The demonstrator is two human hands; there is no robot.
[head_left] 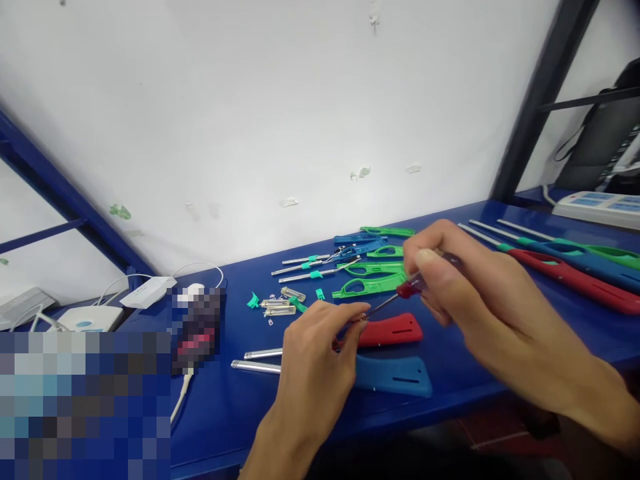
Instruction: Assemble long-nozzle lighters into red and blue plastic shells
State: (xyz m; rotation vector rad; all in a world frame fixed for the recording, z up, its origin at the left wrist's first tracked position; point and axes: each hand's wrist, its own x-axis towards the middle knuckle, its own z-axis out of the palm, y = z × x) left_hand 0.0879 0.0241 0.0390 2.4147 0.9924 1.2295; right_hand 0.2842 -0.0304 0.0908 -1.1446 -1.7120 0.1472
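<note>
My right hand (480, 313) is wrapped round the dark red handle of a screwdriver (410, 285), whose thin shaft slants down to the left. The screwdriver's tip meets the pinched thumb and forefinger of my left hand (320, 353). What those fingers hold is too small and covered to make out. Below my left hand lie a red long-reach lighter (395, 330) and a blue long-reach lighter (395, 375), side by side, their metal barrels pointing left and their middles hidden by the hand.
Behind are green casing halves (367, 287), blue casing parts (355, 250) and loose metal barrels (300, 275). Clear fuel tanks (279, 308) lie near small teal pieces (254, 301). More lighters (570, 270) lie right on the blue table (210, 427); a white cable (181, 400) runs left.
</note>
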